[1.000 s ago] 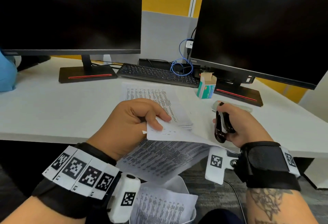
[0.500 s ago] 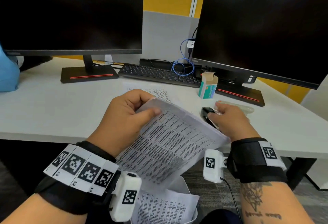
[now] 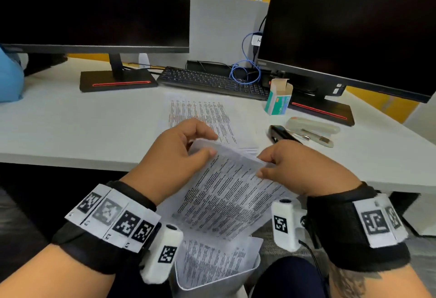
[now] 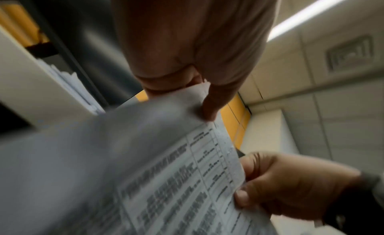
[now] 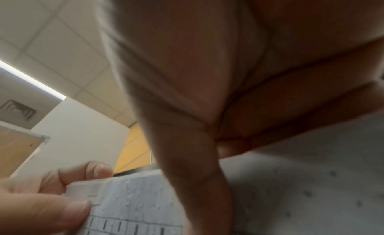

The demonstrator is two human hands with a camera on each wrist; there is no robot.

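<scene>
Smooth white desk (image 3: 70,127) is lying just past my hands. Nearest, above my lap, I am holding thin, curling printed sheets (image 3: 224,203): my left hand (image 3: 169,163) is pinching their top left corner, and my right hand (image 3: 304,170) is pinching the top right edge. Only the wrist views are showing the pinches' undersides. Farther off, a black tool (image 3: 280,132) is resting on the desk.

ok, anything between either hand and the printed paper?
Nothing visible. The left hand and right hand both pinch the top edge of the white printed paper. The black handheld tool lies on the white desk beyond the right hand, apart from it.
</scene>
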